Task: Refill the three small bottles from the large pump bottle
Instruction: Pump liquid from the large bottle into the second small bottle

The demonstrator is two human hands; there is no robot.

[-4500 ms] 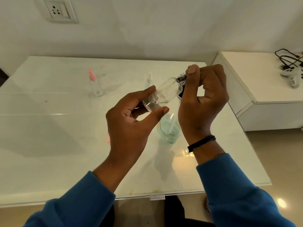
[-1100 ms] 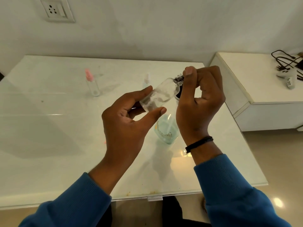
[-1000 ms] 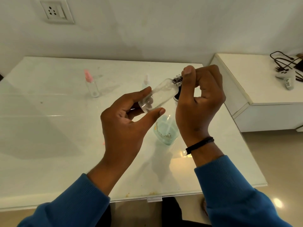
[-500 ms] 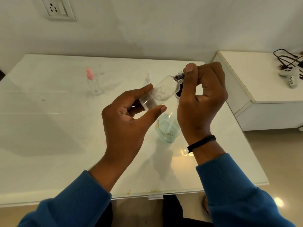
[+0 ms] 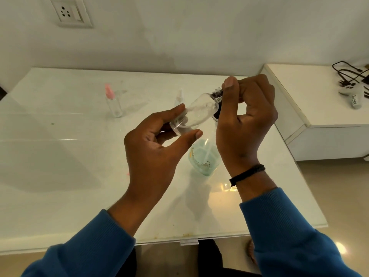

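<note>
Little has moved: both hands still hold the small clear bottle (image 5: pixel 199 111) tilted above the large pump bottle (image 5: pixel 203 158). Left hand (image 5: pixel 153 148) pinches its base; right hand (image 5: pixel 245 120) pinches its neck.

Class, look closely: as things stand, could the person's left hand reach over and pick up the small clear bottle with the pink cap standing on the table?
Probably not yet. The path to the pink-capped clear bottle looks open, but the left hand already grips the base of the tilted small clear bottle, so it would need freeing first.
</note>
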